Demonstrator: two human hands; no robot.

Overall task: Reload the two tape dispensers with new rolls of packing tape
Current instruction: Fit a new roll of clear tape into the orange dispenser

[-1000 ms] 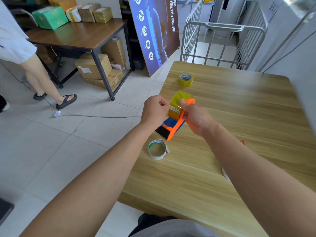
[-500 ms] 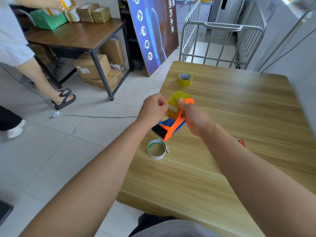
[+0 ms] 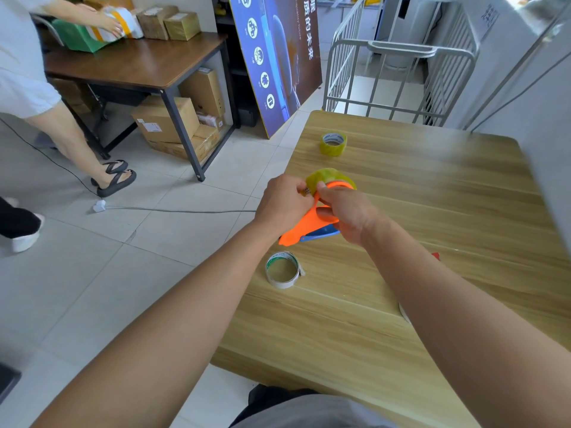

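I hold an orange and blue tape dispenser [image 3: 304, 228] above the left side of the wooden table [image 3: 432, 211]. A yellowish roll of packing tape [image 3: 321, 177] sits in its far end. My right hand [image 3: 347, 214] grips the dispenser's body. My left hand [image 3: 285, 203] pinches at the tape's edge beside the roll. A second yellowish tape roll [image 3: 333, 144] lies flat further back on the table. An empty white cardboard core [image 3: 283, 269] lies near the table's left edge. A small red part [image 3: 435, 256] shows past my right forearm.
A metal cage trolley [image 3: 398, 75] stands behind the table. A blue poster board [image 3: 278, 57] leans at the back left. A person [image 3: 37, 97] stands at a dark desk [image 3: 136, 63] with cardboard boxes on and under it. A cable [image 3: 173, 210] runs across the tiled floor.
The dispenser has tilted flatter in my right hand, its black end now hidden. My left hand has moved closer to the roll. The person on the left has stepped nearer the desk.
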